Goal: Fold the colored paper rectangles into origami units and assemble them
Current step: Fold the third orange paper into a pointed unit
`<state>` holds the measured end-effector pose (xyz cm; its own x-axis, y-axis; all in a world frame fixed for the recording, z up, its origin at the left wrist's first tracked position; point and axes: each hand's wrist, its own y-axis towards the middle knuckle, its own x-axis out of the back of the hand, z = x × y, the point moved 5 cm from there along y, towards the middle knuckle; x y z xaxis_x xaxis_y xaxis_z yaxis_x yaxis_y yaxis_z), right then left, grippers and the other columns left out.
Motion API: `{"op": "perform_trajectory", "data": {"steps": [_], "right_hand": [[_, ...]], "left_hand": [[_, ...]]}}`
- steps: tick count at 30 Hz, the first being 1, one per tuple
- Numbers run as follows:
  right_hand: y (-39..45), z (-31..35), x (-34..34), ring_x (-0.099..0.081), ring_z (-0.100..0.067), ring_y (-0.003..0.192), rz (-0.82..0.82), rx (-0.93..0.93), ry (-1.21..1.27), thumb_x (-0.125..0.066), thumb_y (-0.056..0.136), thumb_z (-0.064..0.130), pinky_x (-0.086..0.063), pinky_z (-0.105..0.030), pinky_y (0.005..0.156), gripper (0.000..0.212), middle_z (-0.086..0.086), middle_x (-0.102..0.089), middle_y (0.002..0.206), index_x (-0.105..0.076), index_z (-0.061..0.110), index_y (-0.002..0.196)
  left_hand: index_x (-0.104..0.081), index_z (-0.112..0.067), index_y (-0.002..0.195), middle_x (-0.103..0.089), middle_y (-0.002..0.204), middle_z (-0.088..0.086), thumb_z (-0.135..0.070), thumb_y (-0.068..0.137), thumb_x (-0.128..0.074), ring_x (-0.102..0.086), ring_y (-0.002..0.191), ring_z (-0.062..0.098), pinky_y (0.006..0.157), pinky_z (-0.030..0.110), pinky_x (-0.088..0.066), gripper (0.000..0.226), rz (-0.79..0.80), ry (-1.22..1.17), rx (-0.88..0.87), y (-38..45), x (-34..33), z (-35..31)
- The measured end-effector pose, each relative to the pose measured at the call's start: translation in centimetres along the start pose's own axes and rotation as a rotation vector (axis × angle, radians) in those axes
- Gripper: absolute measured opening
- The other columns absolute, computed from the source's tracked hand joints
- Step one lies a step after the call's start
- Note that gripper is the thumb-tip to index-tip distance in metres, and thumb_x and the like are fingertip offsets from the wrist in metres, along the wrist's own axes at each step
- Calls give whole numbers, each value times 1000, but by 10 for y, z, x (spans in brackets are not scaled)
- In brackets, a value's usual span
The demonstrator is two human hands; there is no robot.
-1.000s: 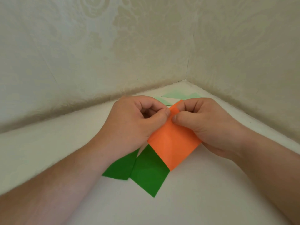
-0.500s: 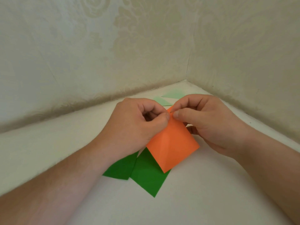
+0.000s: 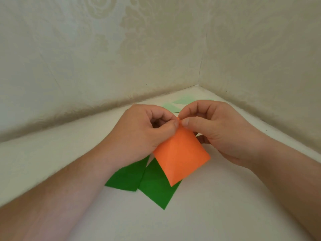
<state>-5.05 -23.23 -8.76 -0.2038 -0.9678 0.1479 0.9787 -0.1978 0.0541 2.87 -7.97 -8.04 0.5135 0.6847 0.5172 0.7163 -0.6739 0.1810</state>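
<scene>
Two bare forearms and hands (image 3: 182,131), no sleeves, rings or watch

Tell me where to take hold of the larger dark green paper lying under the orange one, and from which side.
Take the dark green paper by its bare near corner, coming from the person's side. That point lies flat and clear on the white surface, while its far part sits under the orange paper that the left hand and right hand pinch.

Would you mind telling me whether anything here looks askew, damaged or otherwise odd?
Nothing stands out. Both hands, left and right, pinch the top corner of the orange paper, which bows gently mid-fold with no tear showing. Two dark green pieces lie flat beneath it, and pale green pieces lie near the wall corner.
</scene>
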Motion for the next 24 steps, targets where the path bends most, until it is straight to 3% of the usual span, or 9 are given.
{"op": "perform_trajectory", "data": {"steps": [3, 6, 10, 14, 21, 24], "right_hand": [[0, 3, 3, -65, -17, 73, -16, 89, -74, -72, 92, 4, -54, -32, 67, 20, -2, -70, 91, -68, 19, 105], [1, 4, 9, -63, -23, 71, -66, 136, -84, -70, 92, -2, -51, -37, 67, 24, -4, -67, 86, -71, 22, 89], [3, 5, 17, -59, -20, 70, -129, 157, -23, -65, 92, -9, -51, -31, 65, 36, -8, -62, 80, -72, 22, 75], [2, 5, 13, -64, -22, 73, -22, 120, -4, -61, 95, -7, -56, -32, 71, 38, -19, -70, 87, -77, 21, 75], [-1, 5, 9, -65, -16, 71, 13, 136, -100, -60, 96, -3, -57, -33, 76, 34, 2, -72, 78, -81, 23, 87], [-1, 5, 10, -64, -13, 69, 3, 151, -173, -62, 92, -6, -51, -28, 65, 41, 4, -73, 77, -81, 30, 90]], "left_hand": [[-80, -35, 91, -78, 87, -10, -36, 95, -71, -73, 83, 12, 75, 33, -58, 10, 83, -33, 7, 0, -5, 3], [-81, -30, 98, -79, 90, -6, -28, 93, -74, -73, 86, 7, 77, 25, -56, 9, 97, -136, 34, 1, -7, 6], [-76, -26, 111, -76, 94, 15, -9, 89, -77, -71, 84, 17, 79, 28, -59, 28, 135, -299, 102, 4, -5, 10], [-75, -23, 108, -73, 89, 11, 1, 87, -72, -68, 79, 19, 70, 30, -55, 32, 92, -513, 203, 7, 3, 14], [-73, -22, 113, -75, 84, 6, -4, 84, -76, -71, 72, 19, 67, 32, -58, 34, -66, -596, 261, 10, 13, 19], [-73, -20, 114, -77, 89, 9, -8, 79, -79, -72, 77, 22, 71, 35, -59, 37, -74, -616, 282, 10, 14, 20]]}}
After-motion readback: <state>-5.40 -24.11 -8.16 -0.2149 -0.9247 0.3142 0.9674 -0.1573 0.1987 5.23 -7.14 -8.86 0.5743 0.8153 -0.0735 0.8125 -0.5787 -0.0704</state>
